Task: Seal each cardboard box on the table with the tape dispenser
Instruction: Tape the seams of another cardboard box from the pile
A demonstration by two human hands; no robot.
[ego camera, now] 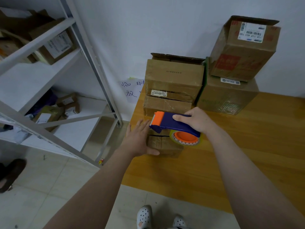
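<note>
Cardboard boxes (175, 76) stand stacked at the back of the wooden surface (247, 146). A small box (165, 146) sits near its left edge, under the blue-and-orange tape dispenser (175, 124). The right hand (198, 119) grips the dispenser's handle, fingers curled round it. The left hand (140, 139) braces the small box, fingers (142, 124) straight and close together.

1. The tape dispenser (175, 123) has a navy-blue body, an orange cutter head and an orange hub ringed with a red-and-white zigzag.
2. The bench (247, 146) is honey-yellow wood with a faint grain.
3. The cardboard boxes (173, 76) are brown. The top right box (244, 52) bears red print and a white barcode label, and the box under it (227, 96) bears green print.
4. The shoes (144, 216) are white, dotted with dark holes.
</note>
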